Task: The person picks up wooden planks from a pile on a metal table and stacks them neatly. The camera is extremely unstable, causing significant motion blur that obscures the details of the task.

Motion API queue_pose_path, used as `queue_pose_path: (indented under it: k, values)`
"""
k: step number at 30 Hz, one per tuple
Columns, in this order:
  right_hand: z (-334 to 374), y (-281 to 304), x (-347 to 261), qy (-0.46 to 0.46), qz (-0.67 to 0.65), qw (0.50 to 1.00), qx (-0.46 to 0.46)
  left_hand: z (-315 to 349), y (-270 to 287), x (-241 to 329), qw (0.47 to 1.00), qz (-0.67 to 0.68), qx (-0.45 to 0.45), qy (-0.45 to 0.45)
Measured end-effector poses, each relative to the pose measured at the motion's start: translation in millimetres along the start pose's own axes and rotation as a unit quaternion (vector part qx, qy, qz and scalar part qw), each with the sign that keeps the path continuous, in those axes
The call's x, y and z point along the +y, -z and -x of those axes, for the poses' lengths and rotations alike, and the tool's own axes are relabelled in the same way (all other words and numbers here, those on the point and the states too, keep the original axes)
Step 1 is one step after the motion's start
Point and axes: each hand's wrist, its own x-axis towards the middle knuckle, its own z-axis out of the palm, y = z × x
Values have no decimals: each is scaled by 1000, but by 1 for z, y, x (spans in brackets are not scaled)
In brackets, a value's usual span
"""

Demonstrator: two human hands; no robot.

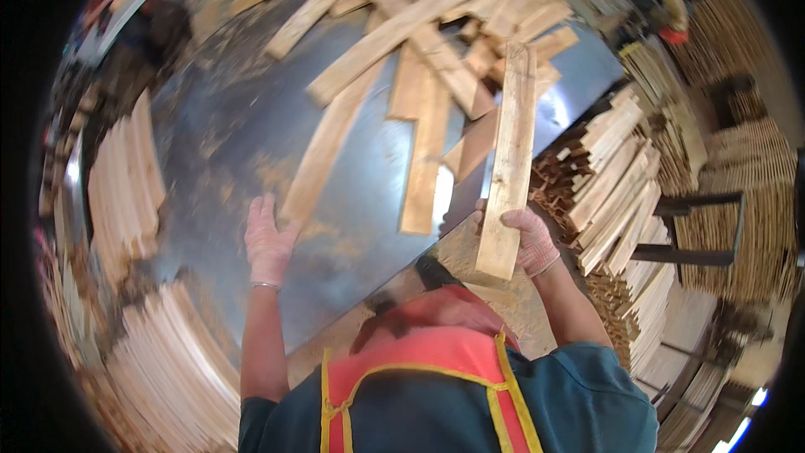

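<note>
A long wooden plank stands out in front of me on the right, and my right hand, in a pale pinkish work glove, is closed around it near its lower end. The fingertips show at the plank's left edge. My left hand, gloved the same way, is over the grey metal tabletop with its fingers stretched out. Its thumb is at the near end of another plank; whether it presses on that plank I cannot tell. Two lighter boards lie between the hands.
A loose heap of planks covers the table's far side. Stacked boards stand at the left, the lower left and the right, beside a dark metal frame. Sawdust is scattered over the tabletop.
</note>
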Motion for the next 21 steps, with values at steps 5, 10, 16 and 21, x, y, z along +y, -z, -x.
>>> queue_pose_path:
  k: [5, 10, 16, 21]
  values:
    - [10, 113, -74, 187, 112, 912, 349, -56, -56, 110, 994, -110, -10, 20]
    - [14, 245, -192, 271, 118, 794, 531, -54, -95, 121, 978, -193, 66, 35]
    - [-81, 331, -318, 213, 265, 800, 495, -62, -105, 110, 979, -189, 67, 29]
    - [-149, 330, -330, 169, 351, 782, 486, -65, -72, 130, 987, -150, -8, 52]
